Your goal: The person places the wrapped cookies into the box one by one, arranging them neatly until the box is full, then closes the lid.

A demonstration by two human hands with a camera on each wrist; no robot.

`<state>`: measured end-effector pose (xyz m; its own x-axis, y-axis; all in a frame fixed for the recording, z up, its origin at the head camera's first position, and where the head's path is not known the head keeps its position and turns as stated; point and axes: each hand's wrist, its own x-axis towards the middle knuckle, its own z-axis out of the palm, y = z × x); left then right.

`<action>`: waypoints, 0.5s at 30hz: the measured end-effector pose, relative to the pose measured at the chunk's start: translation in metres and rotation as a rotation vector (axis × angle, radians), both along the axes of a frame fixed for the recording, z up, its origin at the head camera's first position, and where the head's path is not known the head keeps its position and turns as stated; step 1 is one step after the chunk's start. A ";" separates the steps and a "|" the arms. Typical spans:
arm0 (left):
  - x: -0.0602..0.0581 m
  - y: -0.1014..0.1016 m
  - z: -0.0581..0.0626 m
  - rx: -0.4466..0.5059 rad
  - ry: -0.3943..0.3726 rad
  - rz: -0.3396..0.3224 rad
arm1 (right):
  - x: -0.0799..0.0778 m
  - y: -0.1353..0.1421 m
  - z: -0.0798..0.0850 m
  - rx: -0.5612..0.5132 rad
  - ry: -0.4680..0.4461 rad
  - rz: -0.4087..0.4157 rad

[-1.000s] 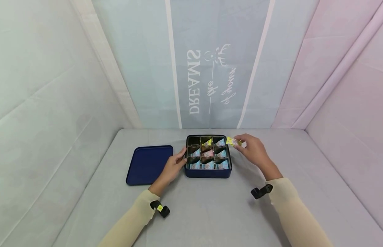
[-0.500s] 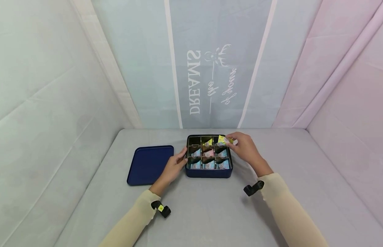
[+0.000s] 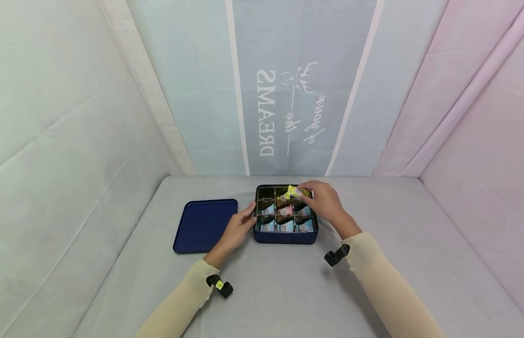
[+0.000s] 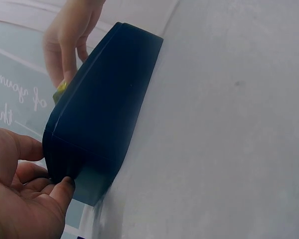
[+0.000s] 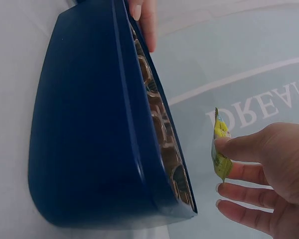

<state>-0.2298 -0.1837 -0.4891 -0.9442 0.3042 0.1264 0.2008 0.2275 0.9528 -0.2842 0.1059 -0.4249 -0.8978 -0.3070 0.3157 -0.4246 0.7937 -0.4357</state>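
Note:
A dark blue box [image 3: 286,238] with a divided plastic insert stands on the grey cloth. My left hand [image 3: 235,230] steadies its left side, the thumb and fingers gripping the corner in the left wrist view. Above the back row, my right hand [image 3: 328,201] pinches a yellow wrapped candy [image 5: 221,149] between thumb and fingers. It hangs over the back middle compartment, apart from the box in the right wrist view. The other compartments in sight hold blue candies [image 3: 285,226] and a pink candy [image 3: 285,210]; the back left one shows bare plastic. My right hand partly hides the back right one.
A flat dark blue lid [image 3: 204,225] lies left of the box, partly behind my left forearm. The grey cloth [image 3: 283,291] spreads around both. A printed fabric wall [image 3: 287,94] rises behind the box, with pale walls on both sides.
My right hand has moved left with the yellow candy, from beside the box's back right corner to over its back row. My left hand stays on the box.

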 end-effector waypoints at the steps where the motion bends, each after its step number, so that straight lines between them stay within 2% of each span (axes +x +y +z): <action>1: 0.000 0.000 0.000 0.000 0.004 -0.004 | -0.001 -0.002 0.000 0.007 0.001 -0.001; 5: 0.000 -0.001 -0.001 -0.004 0.017 -0.007 | -0.003 -0.010 0.002 0.035 -0.002 0.004; 6: -0.002 -0.001 -0.006 0.002 0.020 -0.002 | -0.004 -0.012 0.002 0.041 0.002 0.009; 15: -0.001 0.000 -0.012 -0.004 0.045 0.001 | -0.006 -0.023 -0.002 0.104 0.048 0.053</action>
<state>-0.2312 -0.1842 -0.5009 -0.9379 0.3037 0.1673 0.2430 0.2314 0.9420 -0.2904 0.0834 -0.4269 -0.8643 -0.3865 0.3219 -0.4852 0.8095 -0.3307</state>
